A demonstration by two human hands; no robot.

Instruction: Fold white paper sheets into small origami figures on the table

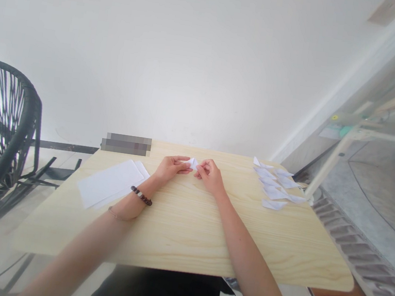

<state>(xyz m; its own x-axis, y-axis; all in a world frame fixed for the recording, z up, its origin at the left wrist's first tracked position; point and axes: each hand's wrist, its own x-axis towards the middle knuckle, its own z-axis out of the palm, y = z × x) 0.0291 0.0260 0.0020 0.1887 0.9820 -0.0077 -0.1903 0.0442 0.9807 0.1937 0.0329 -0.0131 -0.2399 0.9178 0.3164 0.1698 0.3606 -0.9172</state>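
A small piece of folded white paper (pixel 193 163) with a pointed top is held up between my two hands, over the middle of the table. My left hand (pixel 173 166) pinches its left side between thumb and fingers. At its lower right edge, my right hand (pixel 211 174) grips it with thumb and fingertips. Left of my hands lie flat white paper sheets (pixel 110 182), partly overlapping. Off to the right, several folded white paper pieces (pixel 274 192) with pointed ends rest in a loose group.
The light wood table (pixel 185 234) stands against a white wall (pixel 202 60). A blurred-out object (pixel 126 144) sits at its back left corner. A dark corded chair (pixel 24 94) is on the left; a white metal frame (pixel 336 157) stands beyond the right edge.
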